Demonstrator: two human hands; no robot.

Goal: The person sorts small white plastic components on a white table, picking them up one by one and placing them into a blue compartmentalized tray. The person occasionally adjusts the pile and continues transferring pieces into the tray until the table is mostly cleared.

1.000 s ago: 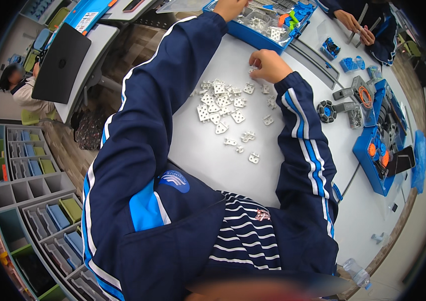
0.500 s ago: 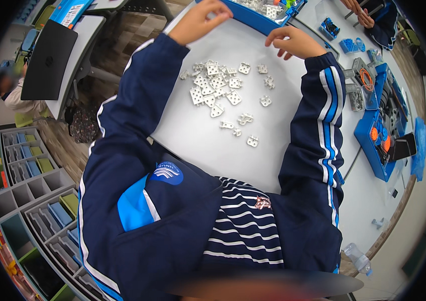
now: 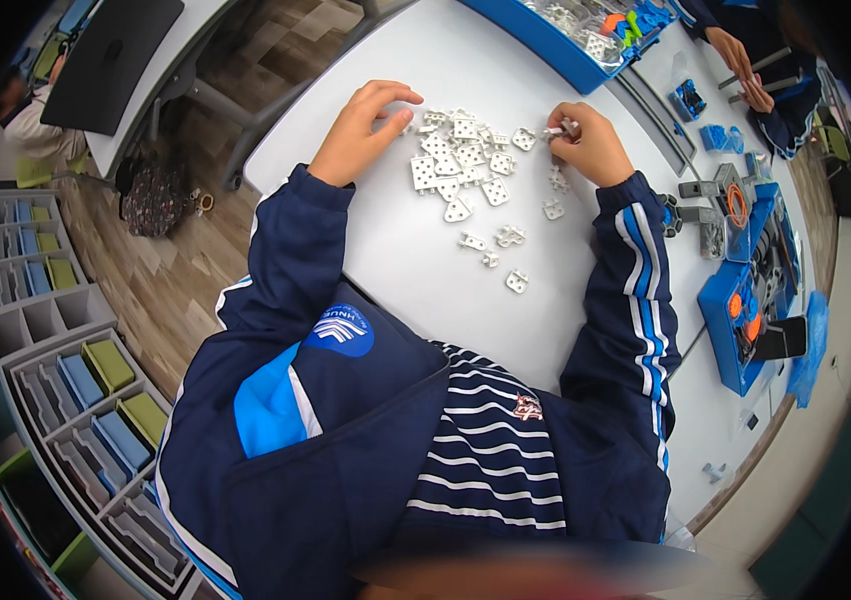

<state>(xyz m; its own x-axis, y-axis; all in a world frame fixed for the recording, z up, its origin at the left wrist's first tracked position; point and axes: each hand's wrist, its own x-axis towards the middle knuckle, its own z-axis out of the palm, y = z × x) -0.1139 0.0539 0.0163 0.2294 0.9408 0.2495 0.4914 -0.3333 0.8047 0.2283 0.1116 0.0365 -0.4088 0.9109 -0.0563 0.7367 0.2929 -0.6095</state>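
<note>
A heap of small white plastic connector pieces with holes (image 3: 465, 155) lies on the white table (image 3: 425, 270). My left hand (image 3: 363, 130) is at the heap's left edge, fingers curved and thumb apart, with nothing in it. To the right of the heap, my right hand (image 3: 592, 146) pinches a small white connector piece (image 3: 562, 128) between thumb and fingers. Another loose piece (image 3: 553, 210) lies just below that hand. Several more, one of them a square piece (image 3: 516, 281), are scattered nearer to me.
A blue bin (image 3: 555, 45) of white and coloured parts stands at the far edge. On the right is an open blue case (image 3: 730, 310) with orange and dark parts. Another person's hands (image 3: 742, 75) are at the far right. Drawer shelves (image 3: 75, 370) stand on the left.
Both hands have come down from near the blue bin toward the connector pieces. My right hand, empty before, now pinches one. The view has shifted, showing more of the bin.
</note>
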